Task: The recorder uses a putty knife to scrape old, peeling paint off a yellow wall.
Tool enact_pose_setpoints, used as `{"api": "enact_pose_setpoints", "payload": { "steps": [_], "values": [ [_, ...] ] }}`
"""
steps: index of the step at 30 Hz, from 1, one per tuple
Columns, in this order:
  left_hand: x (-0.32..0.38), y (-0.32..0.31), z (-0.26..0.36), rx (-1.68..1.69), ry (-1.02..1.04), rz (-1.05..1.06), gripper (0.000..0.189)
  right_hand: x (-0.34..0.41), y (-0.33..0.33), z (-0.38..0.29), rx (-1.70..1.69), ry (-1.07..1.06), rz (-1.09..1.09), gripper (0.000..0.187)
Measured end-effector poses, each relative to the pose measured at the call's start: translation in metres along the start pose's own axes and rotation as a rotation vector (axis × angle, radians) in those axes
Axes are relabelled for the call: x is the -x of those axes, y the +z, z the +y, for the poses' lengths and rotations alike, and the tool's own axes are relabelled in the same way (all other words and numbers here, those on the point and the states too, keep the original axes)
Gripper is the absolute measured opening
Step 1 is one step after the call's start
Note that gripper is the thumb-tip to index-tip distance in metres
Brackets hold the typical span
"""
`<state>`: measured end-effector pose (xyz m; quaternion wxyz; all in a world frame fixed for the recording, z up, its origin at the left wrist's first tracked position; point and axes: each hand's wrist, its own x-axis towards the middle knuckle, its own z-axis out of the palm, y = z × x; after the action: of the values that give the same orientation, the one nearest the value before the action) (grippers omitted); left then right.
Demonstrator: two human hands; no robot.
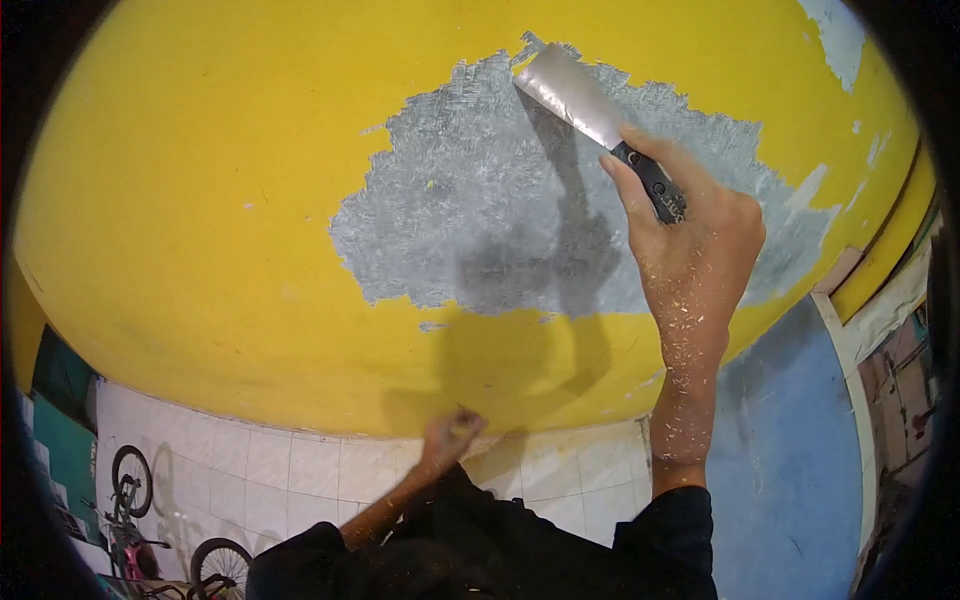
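Observation:
My right hand (697, 202) grips the black riveted handle (651, 180) of a broad-bladed metal knife (570, 94). Its blade points up and to the left, with the far end at the upper edge of a bare grey patch (450, 195) on the yellow painted wall (225, 150). Ragged paint edges surround the patch, and a shadow of the arm falls over it. Pale flakes cling to my right hand and forearm. Low in front of my body, my left hand (454, 435) has curled fingers; whether they hold anything is unclear.
White floor tiles (247, 461) run along the wall's foot. Bicycles, one wheel (133, 480) showing clearly, stand at lower left. At right lies a pale blue surface (787, 450) with a light border. Another bare patch (836, 45) shows at upper right.

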<state>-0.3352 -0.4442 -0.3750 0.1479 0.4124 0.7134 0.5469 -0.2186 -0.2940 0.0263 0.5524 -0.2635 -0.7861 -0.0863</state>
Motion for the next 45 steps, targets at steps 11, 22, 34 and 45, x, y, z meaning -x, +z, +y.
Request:
{"api": "enact_pose_setpoints", "payload": {
  "steps": [11, 22, 34, 45],
  "values": [
    [-0.216, -0.173, 0.224, -0.604, 0.881, 0.999, 0.072, 0.001, -0.013, -0.007, -0.139, -0.15, -0.057, 0.02],
    [-0.231, -0.165, 0.211, -0.802, 0.767, 0.985, 0.075, 0.005, -0.032, -0.024, -0.363, 0.259, 0.008, 0.023],
    [-0.228, -0.164, 0.214, -0.785, 0.797, 0.978, 0.073, 0.009, -0.034, -0.002, -0.257, 0.047, 0.125, 0.02],
    [-0.228, -0.158, 0.217, -0.79, 0.789, 0.967, 0.073, 0.004, -0.006, 0.004, -0.287, -0.046, 0.145, 0.021]
  ]
}}
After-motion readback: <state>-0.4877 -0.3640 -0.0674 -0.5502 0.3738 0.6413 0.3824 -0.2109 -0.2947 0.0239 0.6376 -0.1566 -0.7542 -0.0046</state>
